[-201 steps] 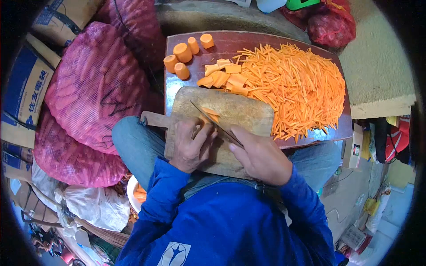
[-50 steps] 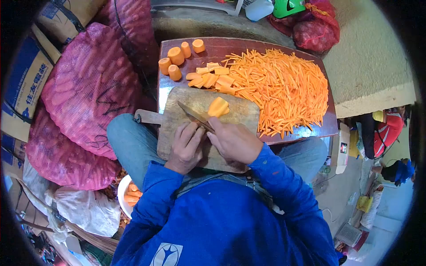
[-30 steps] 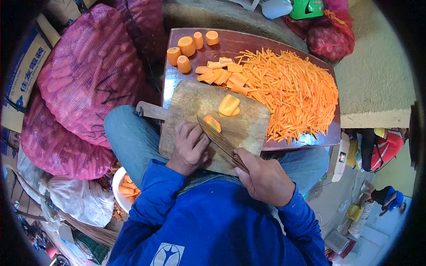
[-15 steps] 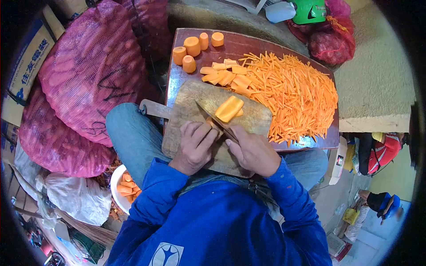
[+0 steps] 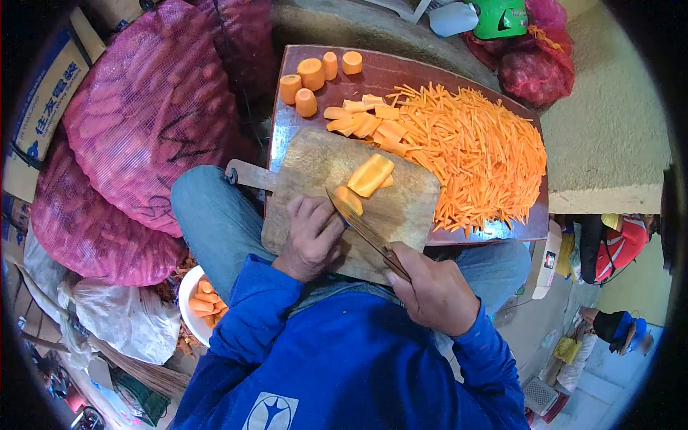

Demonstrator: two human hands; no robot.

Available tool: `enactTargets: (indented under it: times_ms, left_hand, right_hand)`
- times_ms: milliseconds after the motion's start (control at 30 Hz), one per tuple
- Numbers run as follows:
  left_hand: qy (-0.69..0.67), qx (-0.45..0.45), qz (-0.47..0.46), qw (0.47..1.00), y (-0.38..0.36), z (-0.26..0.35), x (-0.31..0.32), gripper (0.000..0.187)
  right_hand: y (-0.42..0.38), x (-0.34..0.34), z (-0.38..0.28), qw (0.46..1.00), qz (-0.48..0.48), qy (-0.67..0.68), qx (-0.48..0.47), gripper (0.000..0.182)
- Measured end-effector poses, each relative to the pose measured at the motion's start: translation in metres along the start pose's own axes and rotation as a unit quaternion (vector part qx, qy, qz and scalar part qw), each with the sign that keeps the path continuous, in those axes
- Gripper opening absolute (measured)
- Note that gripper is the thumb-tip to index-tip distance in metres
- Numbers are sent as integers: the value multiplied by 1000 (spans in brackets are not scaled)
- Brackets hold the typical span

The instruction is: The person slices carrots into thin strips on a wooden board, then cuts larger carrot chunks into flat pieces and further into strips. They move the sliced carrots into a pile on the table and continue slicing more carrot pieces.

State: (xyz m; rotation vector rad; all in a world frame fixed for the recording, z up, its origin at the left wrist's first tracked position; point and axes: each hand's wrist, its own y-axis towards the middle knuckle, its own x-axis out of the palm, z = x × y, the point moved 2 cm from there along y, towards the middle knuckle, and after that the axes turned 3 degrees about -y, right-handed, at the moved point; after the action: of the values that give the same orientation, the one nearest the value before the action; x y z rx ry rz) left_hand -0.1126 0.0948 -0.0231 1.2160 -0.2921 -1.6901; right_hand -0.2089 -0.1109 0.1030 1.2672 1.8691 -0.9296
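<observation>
A knife is in my right hand, its fingers closed round the handle at the lower right of the chopping board. The blade points up and left over the board. Beside its tip lies a carrot slice. My left hand rests on the board left of the blade, fingers curled; whatever is under them is hidden. Above the knife, a small stack of carrot slices sits on the board.
Behind the board, the table carries several peeled carrot chunks, flat slices and a large heap of carrot sticks. A white bucket of carrots stands lower left. Pink mesh sacks crowd the left side.
My right hand has drawn the knife down and right. The carrot slice beside the blade is now uncovered. My left hand has stayed nearly in place, fingers drawn back slightly.
</observation>
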Motion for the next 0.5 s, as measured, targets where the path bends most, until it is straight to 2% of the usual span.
enactTargets:
  times_ms: [267,400,467,500]
  left_hand:
    - [-12,8,5,1000,0,0,1,46]
    - [-20,-16,7,1000,2,4,-1,45]
    - [-12,-16,27,999,1,6,4,44]
    - [-3,-15,49,999,2,5,6,43]
  right_hand:
    - [10,7,-5,999,2,-40,11,41]
    - [37,25,17,1000,11,-25,-2,41]
    - [54,40,34,998,-45,-34,22,40]
    - [57,39,36,998,-42,-35,19,40]
